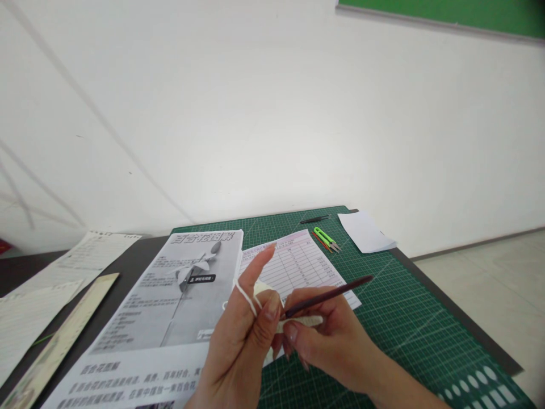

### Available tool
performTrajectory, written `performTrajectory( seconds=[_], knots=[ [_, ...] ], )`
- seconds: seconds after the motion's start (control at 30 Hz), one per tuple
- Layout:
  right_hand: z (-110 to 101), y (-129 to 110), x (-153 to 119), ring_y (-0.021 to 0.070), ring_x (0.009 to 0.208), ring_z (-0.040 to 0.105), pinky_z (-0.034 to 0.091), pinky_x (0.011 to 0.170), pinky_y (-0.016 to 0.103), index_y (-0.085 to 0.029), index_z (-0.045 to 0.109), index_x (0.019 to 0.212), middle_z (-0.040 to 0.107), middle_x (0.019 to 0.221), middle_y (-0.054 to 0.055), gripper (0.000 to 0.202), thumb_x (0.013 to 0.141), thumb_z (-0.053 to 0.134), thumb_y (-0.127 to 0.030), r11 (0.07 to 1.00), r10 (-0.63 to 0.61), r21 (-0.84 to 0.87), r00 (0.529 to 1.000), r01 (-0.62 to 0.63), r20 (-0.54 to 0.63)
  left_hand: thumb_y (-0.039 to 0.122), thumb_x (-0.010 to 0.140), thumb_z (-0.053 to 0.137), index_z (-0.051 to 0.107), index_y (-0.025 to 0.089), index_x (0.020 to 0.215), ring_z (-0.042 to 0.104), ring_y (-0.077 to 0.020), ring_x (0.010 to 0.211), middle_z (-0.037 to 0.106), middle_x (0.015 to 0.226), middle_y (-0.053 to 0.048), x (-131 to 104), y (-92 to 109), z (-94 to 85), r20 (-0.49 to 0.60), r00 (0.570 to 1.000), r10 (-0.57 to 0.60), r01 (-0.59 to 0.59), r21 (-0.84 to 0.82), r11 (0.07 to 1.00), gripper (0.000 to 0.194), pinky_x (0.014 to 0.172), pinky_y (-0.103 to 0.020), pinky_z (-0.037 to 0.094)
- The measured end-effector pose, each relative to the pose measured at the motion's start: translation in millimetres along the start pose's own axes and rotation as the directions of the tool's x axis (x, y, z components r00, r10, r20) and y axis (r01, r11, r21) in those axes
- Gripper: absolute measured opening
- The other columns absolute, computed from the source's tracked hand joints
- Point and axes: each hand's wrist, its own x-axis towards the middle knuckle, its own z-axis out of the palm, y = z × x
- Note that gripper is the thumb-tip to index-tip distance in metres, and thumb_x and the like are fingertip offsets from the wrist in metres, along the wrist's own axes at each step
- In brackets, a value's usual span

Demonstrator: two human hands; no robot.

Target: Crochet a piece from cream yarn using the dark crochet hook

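My left hand (249, 335) pinches a small off-white crocheted piece (313, 321) between thumb and fingers, its index finger raised. White yarn (246, 296) loops around that index finger. Fingers of my right hand (326, 329) close on a dark purple-brown crochet hook (336, 291), whose shaft slants up to the right. The hook's tip is hidden at my left thumb, where both hands meet. Part of the crocheted piece runs behind my right thumb, and more pale material shows below the fingers.
Under the hands lies a green cutting mat (409, 318). A printed pattern sheet (170, 301) and a ruled table sheet (293, 255) lie on it, with green thread snips (326, 238), a dark slim tool (315, 219) and white paper (366, 232) beyond. A ruler (63, 341) lies left.
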Motion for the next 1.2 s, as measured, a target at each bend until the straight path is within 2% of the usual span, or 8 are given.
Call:
performTrajectory(
  seconds=[0.27,0.47,0.63,0.77,0.9,0.97,1.1,1.2],
  knots=[
    [0,1,2,0.0086,0.047,0.048,0.034,0.040,0.019,-0.016,0.062,0.064,0.058,0.054,-0.002,0.004,0.063,0.058,-0.015,0.996,0.072,-0.044,0.995,-0.075,-0.072,0.029,0.090,0.055,0.056,0.032,0.129,0.049,-0.0130,0.052,0.049,0.058,0.005,0,0,1.4,0.032,0.999,-0.007,0.008,-0.018,1.000,0.040,0.051,-0.022,0.045],
    [-1,0,4,0.0064,0.039,0.041,0.031,0.035,0.019,-0.016,0.061,0.061,0.058,0.051,-0.003,0.004,0.063,0.059,-0.019,0.987,0.114,-0.103,0.990,-0.123,-0.085,0.032,0.088,0.059,0.055,0.030,0.131,0.050,-0.0136,0.059,0.057,0.063,0.004,2,-1,-1.9,0.001,1.000,0.006,-0.006,0.108,0.994,0.044,0.056,-0.022,0.045],
    [-2,1,4,0.0055,0.038,0.041,0.031,0.036,0.018,-0.016,0.061,0.059,0.058,0.051,-0.003,0.006,0.062,0.057,-0.018,0.985,0.126,-0.107,0.988,-0.135,-0.087,0.035,0.091,0.053,0.047,0.034,0.137,0.052,-0.0119,0.056,0.057,0.062,0.006,1,-1,-3.3,0.049,0.997,-0.066,0.062,0.080,0.995,0.047,0.061,-0.022,0.047],
    [0,2,5,0.0067,0.042,0.047,0.036,0.039,0.019,-0.016,0.061,0.061,0.060,0.053,-0.003,0.002,0.063,0.061,-0.016,0.989,0.112,-0.079,0.987,-0.121,-0.117,0.034,0.088,0.058,0.054,0.036,0.132,0.060,-0.0157,0.086,0.069,0.092,0.001,2,-2,-4.9,0.018,0.999,-0.028,0.025,0.145,0.989,0.044,0.086,-0.025,0.044],
    [1,3,5,0.0058,0.042,0.046,0.035,0.039,0.018,-0.016,0.059,0.059,0.059,0.053,-0.003,0.007,0.066,0.060,-0.013,0.989,0.094,-0.101,0.989,-0.106,-0.114,0.033,0.087,0.060,0.056,0.036,0.131,0.055,-0.0189,0.108,0.066,0.114,0.001,3,-3,-4.1,0.004,1.000,-0.010,0.009,0.172,0.985,0.044,0.104,-0.029,0.031],
    [0,4,5,0.0052,0.042,0.045,0.034,0.038,0.016,-0.016,0.055,0.059,0.058,0.052,-0.004,0.011,0.066,0.062,-0.012,0.990,0.087,-0.101,0.988,-0.100,-0.125,0.033,0.086,0.061,0.057,0.033,0.130,0.056,-0.0199,0.105,0.067,0.108,0.000,2,-2,-3.3,-0.016,1.000,0.010,-0.007,0.184,0.983,0.045,0.101,-0.029,0.035],
    [-3,8,6,0.0039,0.037,0.043,0.033,0.035,0.013,-0.020,0.045,0.065,0.056,0.048,-0.009,0.025,0.062,0.067,-0.009,0.995,0.094,-0.004,0.983,-0.096,-0.160,0.037,0.088,0.057,0.051,0.032,0.136,0.057,-0.0157,0.067,0.058,0.065,0.004,2,0,-7.0,0.041,0.997,-0.065,0.061,0.098,0.993,0.048,0.076,-0.027,0.048],
    [-5,8,7,0.0038,0.034,0.044,0.033,0.032,0.012,-0.021,0.045,0.071,0.060,0.048,-0.010,0.026,0.063,0.065,-0.007,0.994,0.076,0.080,0.991,-0.068,-0.108,0.035,0.089,0.054,0.043,0.029,0.141,0.056,-0.0166,0.066,0.059,0.067,0.002,4,-3,-14.4,0.164,0.978,-0.132,0.133,0.004,0.991,0.054,0.076,-0.031,0.047]
  ],
)
